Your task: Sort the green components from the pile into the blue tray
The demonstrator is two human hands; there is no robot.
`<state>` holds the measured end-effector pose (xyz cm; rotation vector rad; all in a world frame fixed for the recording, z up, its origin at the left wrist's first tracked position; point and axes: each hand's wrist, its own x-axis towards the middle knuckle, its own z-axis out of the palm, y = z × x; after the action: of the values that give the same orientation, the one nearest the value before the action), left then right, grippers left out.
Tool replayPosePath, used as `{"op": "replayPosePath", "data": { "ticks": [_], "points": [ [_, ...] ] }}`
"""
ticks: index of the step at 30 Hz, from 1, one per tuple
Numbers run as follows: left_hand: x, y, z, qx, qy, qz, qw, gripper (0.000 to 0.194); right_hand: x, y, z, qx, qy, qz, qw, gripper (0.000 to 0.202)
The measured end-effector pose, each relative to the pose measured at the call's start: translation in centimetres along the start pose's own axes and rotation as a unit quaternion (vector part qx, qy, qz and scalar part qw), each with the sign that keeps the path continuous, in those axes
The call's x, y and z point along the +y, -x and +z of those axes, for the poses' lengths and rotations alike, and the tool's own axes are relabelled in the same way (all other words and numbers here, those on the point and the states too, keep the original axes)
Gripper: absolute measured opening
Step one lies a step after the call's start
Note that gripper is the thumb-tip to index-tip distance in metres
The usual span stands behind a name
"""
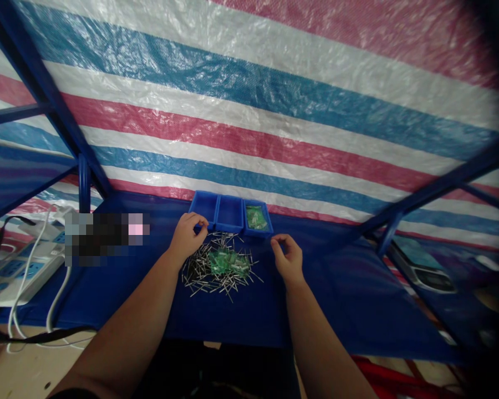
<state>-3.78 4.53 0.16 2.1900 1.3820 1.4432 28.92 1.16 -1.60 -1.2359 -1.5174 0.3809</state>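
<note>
The bare left hand (187, 235) hid the near corner of the leftmost blue rectangular plastic bin (205, 206); whether its fingertips, or those of the bare right hand (290, 259), pinched anything was too small to tell. Translucent green pieces (222, 261) covered some thin silvery metal rods (197, 280). Coarse pixels masked a dark object (103, 235). The red-white-blue striped plastic sheet (249, 94) ran past the top edge, and a flat grey device (430, 274) was blurred
</note>
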Motion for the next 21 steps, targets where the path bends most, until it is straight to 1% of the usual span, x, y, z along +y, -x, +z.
{"op": "replayPosePath", "data": {
  "ticks": [3,8,13,21],
  "points": [
    [0.0,0.1,0.0,0.001,0.0,-0.003,1.0,0.015,0.8,0.0,0.2,-0.008,-0.044,0.036,0.998,0.018],
    [0.0,0.0,0.0,0.005,0.004,0.003,1.0,0.015,1.2,-0.2,0.2,0.013,-0.099,0.085,0.991,0.021],
    [0.1,0.0,0.0,0.001,0.002,0.002,1.0,0.016,1.7,-0.3,0.0,0.02,-0.134,0.105,0.985,0.021],
    [0.2,0.0,0.0,-0.007,0.003,-0.009,1.0,0.015,1.9,-0.4,0.3,-0.007,-0.157,0.108,0.982,0.02]
  ]
}}
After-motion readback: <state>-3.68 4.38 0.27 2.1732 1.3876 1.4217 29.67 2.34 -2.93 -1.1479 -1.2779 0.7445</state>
